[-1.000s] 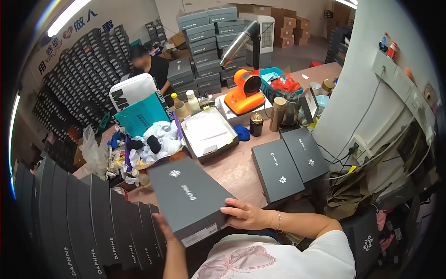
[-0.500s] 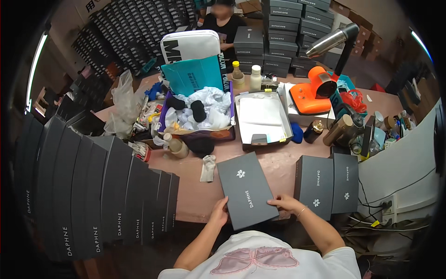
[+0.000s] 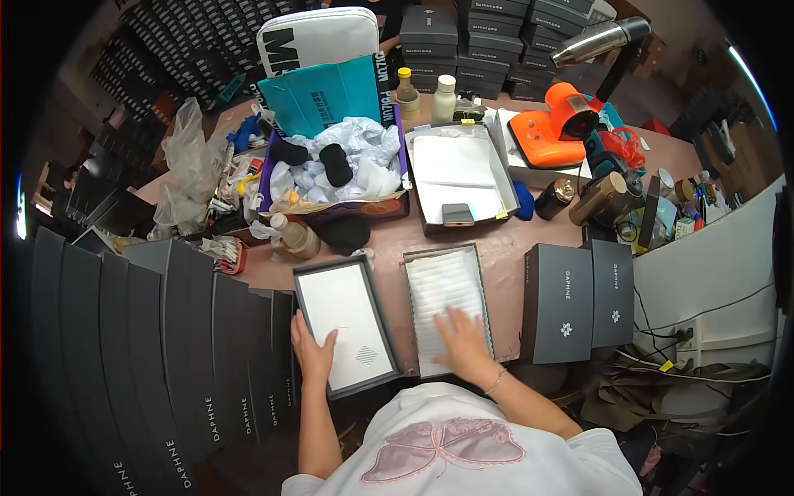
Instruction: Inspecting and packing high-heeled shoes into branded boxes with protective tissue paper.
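Observation:
A grey shoebox lid (image 3: 343,285) lies turned over at the front of the table, its white inside facing up. My left hand (image 3: 314,351) grips its left edge, thumb over the rim and fingers along the outer side. Just right of the lid stands the open shoebox (image 3: 406,310), filled with white wrapping paper (image 3: 447,285) laid in ridges. What lies beneath the paper is hidden. Over the near part of that paper is my right hand (image 3: 465,343), fingers spread and nothing held; whether it touches the paper I cannot tell.
Closed grey shoeboxes (image 3: 558,306) stand at the right, and a row of more boxes (image 3: 186,322) at the left. Behind are a purple-edged box of crumpled paper (image 3: 347,215), a tray with white sheets and a phone (image 3: 457,215), bottles (image 3: 444,99) and an orange device (image 3: 542,140).
The closed shoebox has been opened. My left hand has carried its lid left and turned it over; my right hand has let go and is over the paper inside.

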Demonstrator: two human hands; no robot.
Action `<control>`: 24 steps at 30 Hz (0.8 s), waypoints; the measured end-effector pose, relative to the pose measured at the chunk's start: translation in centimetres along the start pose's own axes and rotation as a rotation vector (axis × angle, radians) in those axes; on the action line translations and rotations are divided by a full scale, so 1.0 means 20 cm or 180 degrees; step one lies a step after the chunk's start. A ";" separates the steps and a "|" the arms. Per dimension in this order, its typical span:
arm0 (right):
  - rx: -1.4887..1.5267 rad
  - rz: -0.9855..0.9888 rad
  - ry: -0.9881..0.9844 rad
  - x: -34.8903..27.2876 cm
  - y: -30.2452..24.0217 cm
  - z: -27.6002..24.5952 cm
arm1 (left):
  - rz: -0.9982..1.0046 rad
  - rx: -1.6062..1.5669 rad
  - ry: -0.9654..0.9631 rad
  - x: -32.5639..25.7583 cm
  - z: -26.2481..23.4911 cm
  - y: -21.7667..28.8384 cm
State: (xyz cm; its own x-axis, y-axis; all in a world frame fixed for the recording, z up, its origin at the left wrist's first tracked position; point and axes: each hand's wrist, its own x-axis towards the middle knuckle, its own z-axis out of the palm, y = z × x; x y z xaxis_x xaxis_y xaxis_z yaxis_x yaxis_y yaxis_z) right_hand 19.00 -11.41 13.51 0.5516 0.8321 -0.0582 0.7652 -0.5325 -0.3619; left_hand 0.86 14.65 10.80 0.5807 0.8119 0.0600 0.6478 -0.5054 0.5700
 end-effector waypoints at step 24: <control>-0.0062 0.0422 -0.0356 -0.02 0.18 0.50 | 0.1669 -0.0215 -0.1271 -0.38 0.51 0.37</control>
State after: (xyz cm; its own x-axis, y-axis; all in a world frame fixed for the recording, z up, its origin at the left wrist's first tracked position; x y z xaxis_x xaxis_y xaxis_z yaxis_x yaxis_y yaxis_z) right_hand 18.24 -12.20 2.88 0.6086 0.7658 -0.2078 0.6950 -0.6408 -0.3262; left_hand 6.25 1.84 6.24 0.9573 0.2859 0.0426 0.2046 -0.7743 0.5989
